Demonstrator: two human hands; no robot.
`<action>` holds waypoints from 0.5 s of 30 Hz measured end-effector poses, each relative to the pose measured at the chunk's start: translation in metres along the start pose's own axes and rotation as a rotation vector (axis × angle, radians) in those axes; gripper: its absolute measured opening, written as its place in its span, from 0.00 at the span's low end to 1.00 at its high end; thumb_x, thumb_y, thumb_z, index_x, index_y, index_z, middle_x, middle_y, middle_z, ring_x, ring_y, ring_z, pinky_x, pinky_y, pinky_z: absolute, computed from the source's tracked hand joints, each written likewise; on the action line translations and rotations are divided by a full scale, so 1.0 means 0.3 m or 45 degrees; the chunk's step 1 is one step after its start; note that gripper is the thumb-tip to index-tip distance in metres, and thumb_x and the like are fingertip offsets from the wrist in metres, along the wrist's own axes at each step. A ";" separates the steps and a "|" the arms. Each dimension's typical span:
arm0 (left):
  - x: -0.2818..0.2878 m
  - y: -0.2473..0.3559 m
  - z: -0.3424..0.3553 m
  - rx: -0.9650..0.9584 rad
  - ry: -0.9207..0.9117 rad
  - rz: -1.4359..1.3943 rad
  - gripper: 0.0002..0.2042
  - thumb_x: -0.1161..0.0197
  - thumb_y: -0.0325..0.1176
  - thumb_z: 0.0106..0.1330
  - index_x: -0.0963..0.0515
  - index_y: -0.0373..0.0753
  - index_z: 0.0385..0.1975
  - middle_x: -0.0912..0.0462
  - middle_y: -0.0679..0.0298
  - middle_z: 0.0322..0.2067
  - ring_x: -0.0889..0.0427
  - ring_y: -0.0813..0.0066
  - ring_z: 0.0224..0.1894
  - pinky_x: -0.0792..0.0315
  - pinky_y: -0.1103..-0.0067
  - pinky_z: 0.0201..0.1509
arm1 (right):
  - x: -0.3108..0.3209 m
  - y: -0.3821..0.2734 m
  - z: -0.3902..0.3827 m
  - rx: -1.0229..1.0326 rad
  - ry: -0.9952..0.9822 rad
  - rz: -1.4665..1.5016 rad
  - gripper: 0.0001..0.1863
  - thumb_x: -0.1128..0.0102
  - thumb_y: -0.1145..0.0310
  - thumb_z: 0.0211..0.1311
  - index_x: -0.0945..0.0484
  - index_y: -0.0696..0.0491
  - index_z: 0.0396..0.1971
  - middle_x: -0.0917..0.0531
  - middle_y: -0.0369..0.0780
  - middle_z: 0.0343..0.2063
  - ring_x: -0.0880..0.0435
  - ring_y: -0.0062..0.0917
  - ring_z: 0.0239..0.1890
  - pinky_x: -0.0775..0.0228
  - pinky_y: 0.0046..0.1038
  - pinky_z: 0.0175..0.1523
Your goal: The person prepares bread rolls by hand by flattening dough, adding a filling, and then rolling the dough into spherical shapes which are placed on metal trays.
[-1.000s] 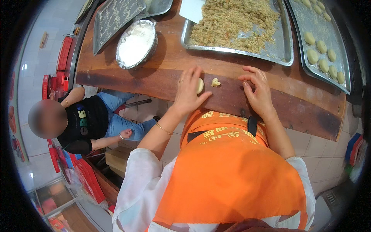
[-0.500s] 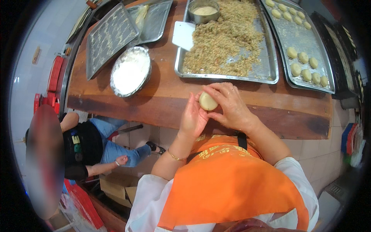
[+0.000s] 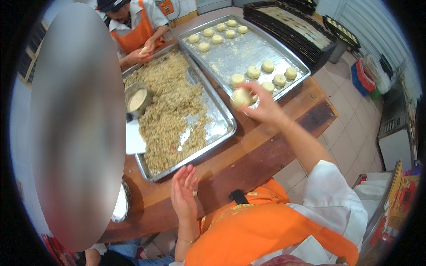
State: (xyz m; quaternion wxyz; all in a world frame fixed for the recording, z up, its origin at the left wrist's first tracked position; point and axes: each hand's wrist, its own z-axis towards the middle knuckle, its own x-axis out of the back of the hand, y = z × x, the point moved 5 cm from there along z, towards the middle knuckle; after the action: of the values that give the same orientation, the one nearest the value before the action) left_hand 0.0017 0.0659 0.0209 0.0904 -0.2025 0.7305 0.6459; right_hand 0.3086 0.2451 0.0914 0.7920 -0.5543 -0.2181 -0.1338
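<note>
My right hand (image 3: pixel 266 108) is closed round a pale, round stuffed dough ball (image 3: pixel 240 98), slightly blurred, at the near corner of a metal tray (image 3: pixel 226 55). Rows of similar dough balls (image 3: pixel 253 72) sit on that tray, some at its far end and some close to my hand. My left hand (image 3: pixel 183 190) hangs above the table's front edge, palm up and fingers stretched out, holding nothing. Just beyond it lies a deep metal tray (image 3: pixel 222 126) of crumbly brown filling (image 3: pixel 173 115).
In the filling stand a metal bowl (image 3: pixel 136 98) and a white scraper (image 3: pixel 134 137). A foil-rimmed bowl of white flour (image 3: pixel 120 204) is on the wooden table (image 3: pixel 266 153). Across it, a co-worker in an orange apron (image 3: pixel 128 39) handles pale dough. Stacked black trays (image 3: pixel 288 33) stand beyond.
My right hand has carried the dough ball away from my left hand to the tray on the right. The left hand has opened. My view has turned rightward.
</note>
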 end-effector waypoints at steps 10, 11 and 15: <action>-0.008 -0.036 0.041 0.101 0.146 -0.005 0.23 0.58 0.45 0.78 0.28 0.30 0.53 0.21 0.52 0.48 0.20 0.63 0.50 0.28 0.73 0.53 | 0.677 0.720 0.282 -0.517 0.372 -0.619 0.32 0.29 0.63 0.49 0.27 0.51 0.56 0.21 0.47 0.52 0.22 0.38 0.56 0.31 0.34 0.61; -0.014 -0.040 0.050 0.110 0.144 -0.005 0.23 0.58 0.46 0.78 0.28 0.30 0.53 0.21 0.52 0.48 0.20 0.63 0.50 0.27 0.73 0.53 | 0.687 0.746 0.288 -0.550 0.352 -0.660 0.31 0.29 0.64 0.49 0.27 0.51 0.56 0.21 0.47 0.52 0.22 0.39 0.56 0.31 0.34 0.61; -0.029 -0.038 0.061 0.125 0.161 0.000 0.22 0.58 0.46 0.78 0.28 0.30 0.52 0.20 0.52 0.47 0.20 0.64 0.49 0.27 0.74 0.53 | 0.633 0.768 0.327 -0.418 0.297 -0.760 0.29 0.32 0.70 0.50 0.25 0.50 0.56 0.19 0.45 0.50 0.20 0.36 0.54 0.29 0.32 0.58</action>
State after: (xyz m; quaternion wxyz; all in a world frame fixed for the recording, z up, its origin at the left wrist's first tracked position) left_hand 0.0118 0.0843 0.0113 0.0541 -0.2383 0.7654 0.5953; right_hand 0.5588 0.4233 0.0247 0.6378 -0.5671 -0.2543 -0.4548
